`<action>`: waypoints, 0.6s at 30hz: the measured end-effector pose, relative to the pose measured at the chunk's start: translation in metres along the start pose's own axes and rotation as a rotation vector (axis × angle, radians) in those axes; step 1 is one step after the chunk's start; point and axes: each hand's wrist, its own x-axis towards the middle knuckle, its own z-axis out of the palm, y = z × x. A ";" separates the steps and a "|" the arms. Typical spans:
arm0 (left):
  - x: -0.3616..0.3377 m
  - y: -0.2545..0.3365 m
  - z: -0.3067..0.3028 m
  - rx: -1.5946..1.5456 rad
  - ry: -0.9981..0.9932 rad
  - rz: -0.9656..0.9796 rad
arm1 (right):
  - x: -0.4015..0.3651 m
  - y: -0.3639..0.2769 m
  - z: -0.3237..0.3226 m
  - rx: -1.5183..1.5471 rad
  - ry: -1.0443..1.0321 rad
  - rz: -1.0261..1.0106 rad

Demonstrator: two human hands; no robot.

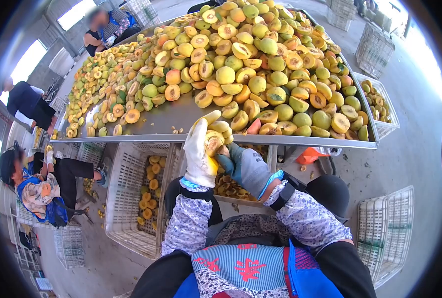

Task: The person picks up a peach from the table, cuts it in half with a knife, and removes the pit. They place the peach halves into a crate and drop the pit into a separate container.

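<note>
My left hand [199, 156], in a white glove with yellow on it, is closed around an apricot half [213, 143], its cut face turned up. My right hand [251, 166], in a grey and blue glove, is closed right beside it, fingertips meeting the fruit. Whatever those right fingers may grip is hidden. Both hands are at the near edge of a metal table [181, 116], over a crate of fruit pieces [231, 187]. Beyond them rises a big heap of halved and whole yellow-green apricots [260, 59].
To the left below the table stands a white plastic crate [126, 198] with apricot halves. Another crate of fruit [380, 102] is at the table's right end, and stacked crates [385, 228] stand lower right. Several people sit or stand at the left; one seated person [39, 193] is close by.
</note>
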 end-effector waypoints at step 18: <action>0.000 0.008 0.004 -0.030 -0.136 -0.023 | -0.014 -0.027 0.003 0.773 -0.228 0.332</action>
